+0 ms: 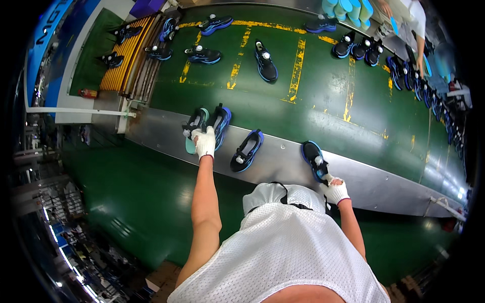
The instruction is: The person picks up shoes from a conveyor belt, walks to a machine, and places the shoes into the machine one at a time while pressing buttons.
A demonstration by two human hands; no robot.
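Over the steel ledge [285,164], a black-and-mint running shoe [197,120] was held beside a black violet-edged running shoe [221,125], whose heel was pointed away, while farther right a black blue-soled running shoe [311,153] was gripped, its toe pointed away.

My left hand [204,143], in a white knit glove, hides part of a black shoe with teal lining [194,121]; my right hand [335,191], gloved alike, covers the near end of a black-and-blue shoe [312,153]. The picture's top edge cuts off a white-shirted co-worker [416,19].
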